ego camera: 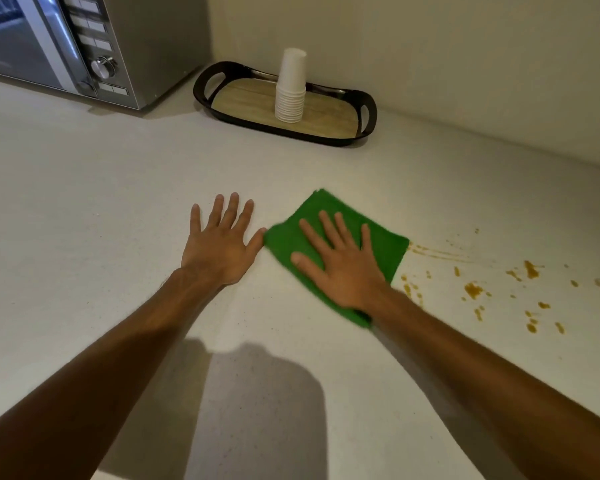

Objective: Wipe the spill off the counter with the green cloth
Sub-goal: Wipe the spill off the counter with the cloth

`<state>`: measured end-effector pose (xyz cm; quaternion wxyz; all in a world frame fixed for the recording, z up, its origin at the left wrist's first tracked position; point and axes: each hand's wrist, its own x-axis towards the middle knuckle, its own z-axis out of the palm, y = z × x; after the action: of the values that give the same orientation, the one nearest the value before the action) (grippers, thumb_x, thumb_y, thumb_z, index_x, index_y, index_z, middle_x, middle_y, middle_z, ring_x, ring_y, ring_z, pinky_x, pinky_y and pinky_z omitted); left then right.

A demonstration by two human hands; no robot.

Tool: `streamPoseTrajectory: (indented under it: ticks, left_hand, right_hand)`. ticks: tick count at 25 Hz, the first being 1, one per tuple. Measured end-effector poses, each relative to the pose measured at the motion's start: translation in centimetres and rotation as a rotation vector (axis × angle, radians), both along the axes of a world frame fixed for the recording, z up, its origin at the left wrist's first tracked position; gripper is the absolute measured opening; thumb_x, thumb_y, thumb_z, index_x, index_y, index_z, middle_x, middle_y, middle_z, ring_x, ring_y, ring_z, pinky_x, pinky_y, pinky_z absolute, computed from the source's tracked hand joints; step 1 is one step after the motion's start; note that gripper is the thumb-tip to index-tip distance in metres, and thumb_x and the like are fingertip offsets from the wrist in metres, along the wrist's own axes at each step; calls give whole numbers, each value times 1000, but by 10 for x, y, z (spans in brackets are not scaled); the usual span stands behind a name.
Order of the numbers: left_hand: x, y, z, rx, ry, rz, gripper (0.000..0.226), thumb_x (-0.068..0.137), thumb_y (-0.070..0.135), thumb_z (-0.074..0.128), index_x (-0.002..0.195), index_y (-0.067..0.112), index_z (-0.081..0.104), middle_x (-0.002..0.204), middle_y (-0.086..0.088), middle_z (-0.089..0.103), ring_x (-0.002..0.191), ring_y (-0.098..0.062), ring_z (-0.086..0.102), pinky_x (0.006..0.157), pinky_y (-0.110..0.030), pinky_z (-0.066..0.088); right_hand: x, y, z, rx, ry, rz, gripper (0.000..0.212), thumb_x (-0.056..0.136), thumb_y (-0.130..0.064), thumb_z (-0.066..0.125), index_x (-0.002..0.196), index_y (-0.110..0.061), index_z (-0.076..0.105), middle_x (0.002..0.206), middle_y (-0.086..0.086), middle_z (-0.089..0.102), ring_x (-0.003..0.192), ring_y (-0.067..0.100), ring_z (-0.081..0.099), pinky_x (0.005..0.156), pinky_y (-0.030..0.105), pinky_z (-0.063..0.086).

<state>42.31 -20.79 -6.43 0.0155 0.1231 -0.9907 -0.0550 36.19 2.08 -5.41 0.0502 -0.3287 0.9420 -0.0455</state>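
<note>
A green cloth (385, 244) lies flat on the white counter (84, 202), roughly at the middle of the view. My right hand (340, 265) presses flat on top of it, fingers spread. My left hand (219, 244) rests flat on the bare counter just left of the cloth, fingers apart, thumb tip touching the cloth's left corner. A brown-orange spill (473, 289) of splatters and streaks spreads over the counter to the right of the cloth, starting at the cloth's right edge and running to the frame's right border.
A silver microwave (84, 46) stands at the back left. A black-rimmed tray (369, 119) with a wood-look base holds a stack of white paper cups (290, 88) against the back wall. The wall runs along the counter's far edge.
</note>
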Motion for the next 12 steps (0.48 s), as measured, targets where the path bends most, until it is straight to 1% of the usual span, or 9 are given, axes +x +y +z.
streamPoseTrajectory:
  ticks: [2,3,4,5,6,7,9,10,12]
  left_hand:
    - [-1,0,-2,9,14,-2,73,91,65,-5,155,30,-5,165,1,-9,151,-21,-12,120,-54,-7]
    - [-1,0,-2,10,22,-4,74,90,65,-6,155,30,-5,165,1,-9,151,-21,-11,120,-54,-7]
    - [-1,0,-3,5,31,-3,75,89,66,-7,155,30,-5,165,1,-9,151,-21,-11,120,-54,-6]
    - [-1,-1,-3,1,33,-4,76,88,67,-8,155,30,-6,165,1,-9,151,-22,-12,120,-54,-6]
    - [-1,-1,-4,-1,29,-6,77,88,68,-9,155,31,-6,165,1,-10,151,-22,-12,120,-53,-6]
    - [-1,-1,-4,0,24,-7,77,87,69,-10,155,31,-7,164,2,-11,151,-21,-13,120,-53,-6]
    - [-2,-2,-3,1,19,-6,78,87,70,-10,154,32,-7,164,2,-12,151,-21,-14,120,-54,-7]
    - [-2,-1,-4,-1,19,-8,78,87,70,-10,154,32,-7,164,2,-12,151,-21,-14,120,-54,-7]
    - [-2,-2,-5,-5,22,-4,78,87,70,-9,154,32,-7,164,2,-11,151,-21,-13,120,-54,-7]
  right_hand:
    - [59,43,-8,-28,60,254,72,100,-75,14,163,-42,1,173,3,-6,159,27,-9,120,67,-5]
    - [72,67,-12,-14,104,365,72,102,-73,20,164,-41,4,173,2,-3,159,27,-6,120,65,-6]
    - [68,89,-12,0,121,460,72,102,-72,24,164,-40,6,173,1,-3,159,26,-5,121,61,-8]
    - [52,104,-8,14,125,510,71,102,-72,23,164,-40,5,173,-1,-4,159,25,-5,122,59,-10]
    - [28,114,-3,42,117,493,71,102,-73,18,163,-43,2,173,-2,-6,159,23,-7,123,59,-10]
    - [1,118,2,74,104,421,70,100,-76,11,162,-47,-4,173,-3,-9,159,22,-10,123,61,-9]
    - [-56,114,8,125,71,171,71,92,-81,-2,157,-53,-13,172,-3,-13,159,22,-12,123,64,-5]
    - [-82,110,9,124,60,26,75,89,-83,-5,157,-52,-12,172,-1,-12,159,24,-9,123,65,-4]
    - [-120,93,10,61,13,-269,82,90,-83,-1,162,-45,-1,173,3,-6,159,28,-5,121,67,-5]
